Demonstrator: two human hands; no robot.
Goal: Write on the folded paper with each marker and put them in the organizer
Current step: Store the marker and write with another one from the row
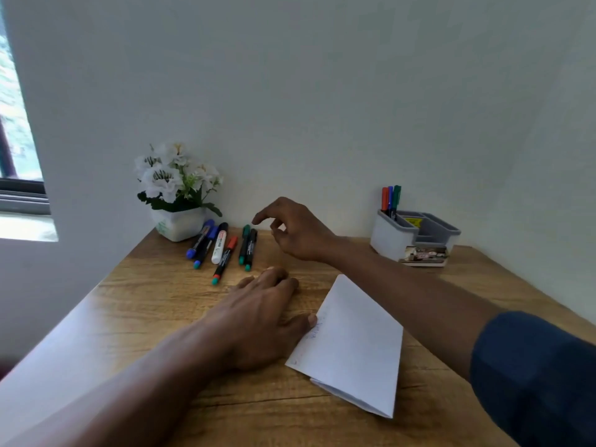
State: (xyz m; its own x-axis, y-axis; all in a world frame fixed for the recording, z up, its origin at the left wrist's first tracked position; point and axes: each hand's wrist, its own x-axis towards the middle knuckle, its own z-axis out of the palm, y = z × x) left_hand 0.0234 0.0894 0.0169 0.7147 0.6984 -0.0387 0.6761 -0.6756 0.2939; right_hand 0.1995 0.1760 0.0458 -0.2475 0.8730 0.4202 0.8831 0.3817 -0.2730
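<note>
On the table, three markers are already stood in the organizer, six markers are left lying by the plant, neared by the empty, half-spread right grip, and the paper is touched at its edge by the flat left grip.

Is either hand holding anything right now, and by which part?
Nothing is held. The right hand hovers empty near the loose markers on the wooden table; the left hand lies flat, its thumb just touching the left edge of the folded white paper.
</note>
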